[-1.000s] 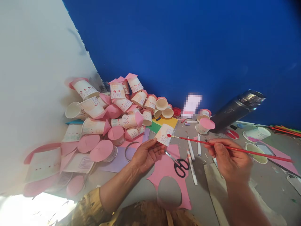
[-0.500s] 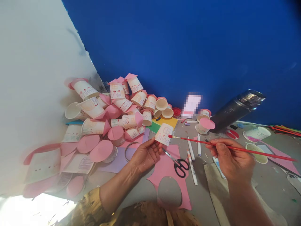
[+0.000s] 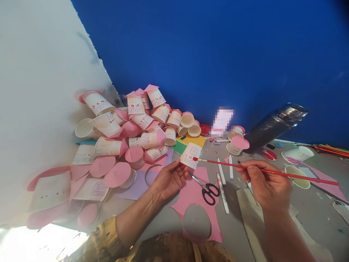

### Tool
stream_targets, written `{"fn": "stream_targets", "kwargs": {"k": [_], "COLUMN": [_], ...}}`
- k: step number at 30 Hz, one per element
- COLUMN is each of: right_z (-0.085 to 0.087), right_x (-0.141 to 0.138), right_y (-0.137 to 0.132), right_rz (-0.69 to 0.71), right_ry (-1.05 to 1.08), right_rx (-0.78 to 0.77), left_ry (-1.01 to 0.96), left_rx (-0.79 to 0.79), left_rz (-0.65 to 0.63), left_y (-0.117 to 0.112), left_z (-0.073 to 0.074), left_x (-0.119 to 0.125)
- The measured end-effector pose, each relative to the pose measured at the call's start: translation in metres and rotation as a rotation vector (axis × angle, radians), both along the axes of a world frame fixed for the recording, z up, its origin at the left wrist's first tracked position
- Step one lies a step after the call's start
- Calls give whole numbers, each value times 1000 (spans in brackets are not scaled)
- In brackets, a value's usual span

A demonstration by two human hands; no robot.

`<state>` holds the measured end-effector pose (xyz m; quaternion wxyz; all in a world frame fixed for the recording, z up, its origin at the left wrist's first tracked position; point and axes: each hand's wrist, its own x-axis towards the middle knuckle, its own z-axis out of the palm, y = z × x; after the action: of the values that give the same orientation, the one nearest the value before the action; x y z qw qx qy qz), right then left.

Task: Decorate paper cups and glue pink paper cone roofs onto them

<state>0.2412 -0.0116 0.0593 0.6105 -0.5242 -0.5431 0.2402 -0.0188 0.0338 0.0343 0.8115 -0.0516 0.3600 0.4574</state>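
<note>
My left hand (image 3: pixel 169 179) holds a small white paper cup (image 3: pixel 191 154) tilted on its side, with pen marks drawn on it. My right hand (image 3: pixel 265 183) grips a long red paintbrush (image 3: pixel 272 172). The brush's red tip touches the cup's right side. Below the cup lies a pink paper sheet (image 3: pixel 195 203) with a round hole cut out, and black-handled scissors (image 3: pixel 207 190) rest on it.
A big heap of decorated cups with pink paper lids (image 3: pixel 131 131) fills the left. White markers (image 3: pixel 222 183) lie by the scissors. A dark metal flask (image 3: pixel 274 127) stands at the right, with paint cups (image 3: pixel 298 154) and coloured pencils (image 3: pixel 331 150) beyond. A blue wall is behind.
The brush tip drew a little away from the cup to the right, then came back onto its right side. My left hand kept the cup almost still.
</note>
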Motion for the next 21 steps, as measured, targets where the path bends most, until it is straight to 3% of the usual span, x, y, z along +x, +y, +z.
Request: {"fn": "stream_targets", "kwargs": {"k": [21], "right_z": [2], "right_x": [-1], "right_y": [1], "right_rz": [-18], "right_ry": [31], "right_rx": [27], "left_ry": [-15], "left_rx": [38], "left_rz": [-13], "left_y": [0], "left_z": [-5], "left_x": [-2]}}
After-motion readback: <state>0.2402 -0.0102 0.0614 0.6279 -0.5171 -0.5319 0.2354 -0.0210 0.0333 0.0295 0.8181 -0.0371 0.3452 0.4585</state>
